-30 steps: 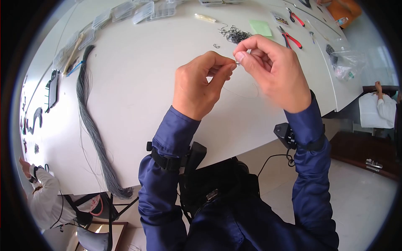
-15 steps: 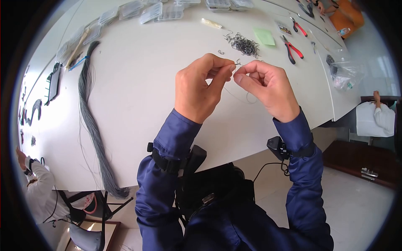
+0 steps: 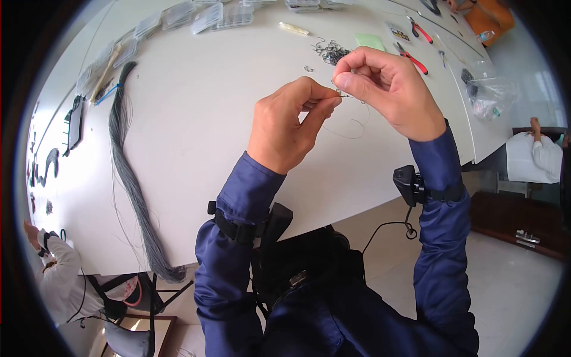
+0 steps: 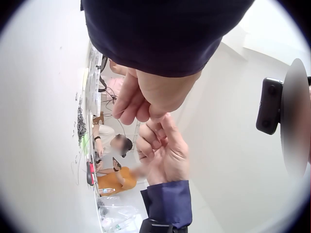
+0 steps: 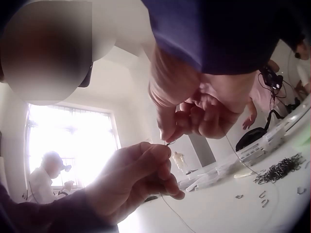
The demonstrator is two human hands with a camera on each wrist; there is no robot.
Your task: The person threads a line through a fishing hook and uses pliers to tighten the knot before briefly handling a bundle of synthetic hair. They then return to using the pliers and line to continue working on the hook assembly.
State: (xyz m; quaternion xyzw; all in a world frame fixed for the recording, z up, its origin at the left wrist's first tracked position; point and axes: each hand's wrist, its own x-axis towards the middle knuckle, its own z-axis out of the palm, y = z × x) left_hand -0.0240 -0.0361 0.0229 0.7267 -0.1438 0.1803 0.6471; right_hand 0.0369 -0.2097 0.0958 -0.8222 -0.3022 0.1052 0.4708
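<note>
My left hand pinches a small dark fish hook between thumb and forefinger above the white table. Close above it, my right hand has thumb and forefinger pressed together at a thin line, its other fingers curled. The fingertips of both hands nearly meet; in the right wrist view a bit of the hook shows between them. Thin line trails below the left hand. Behind the right hand lies a pile of dark hooks, partly covered by it. The left wrist view hides the hook behind fingers.
A long hank of grey line, tied with blue, lies on the left. Clear plastic boxes line the back. Red-handled pliers, green paper and a plastic bag lie to the right. Other people sit around.
My right hand dipped down beside the hook, then rose again to above the left fingertips. The line's loop shifted under the hands. The left hand kept its pinch on the hook.
</note>
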